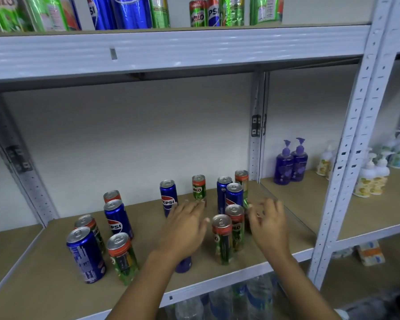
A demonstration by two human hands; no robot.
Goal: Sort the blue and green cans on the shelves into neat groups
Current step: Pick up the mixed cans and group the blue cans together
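Blue Pepsi cans and green Milo cans stand mixed on the middle shelf (56,285). On the left stand a blue can (86,255), a green can (123,258) and another blue can (118,219). Mid-shelf are a blue Pepsi can (168,196) and a green Milo can (199,187). Two green cans (222,239) (237,224) stand between my hands. My left hand (185,229) hovers with fingers spread above a partly hidden blue can (184,265). My right hand (267,224) is open beside the green cans, near two blue cans (234,195).
The upper shelf (171,47) carries more blue and green cans. Purple soap bottles (290,162) and white pump bottles (370,176) stand on the neighbouring shelf to the right, past a white upright (346,158). Plastic bottles lie on the shelf below (229,303).
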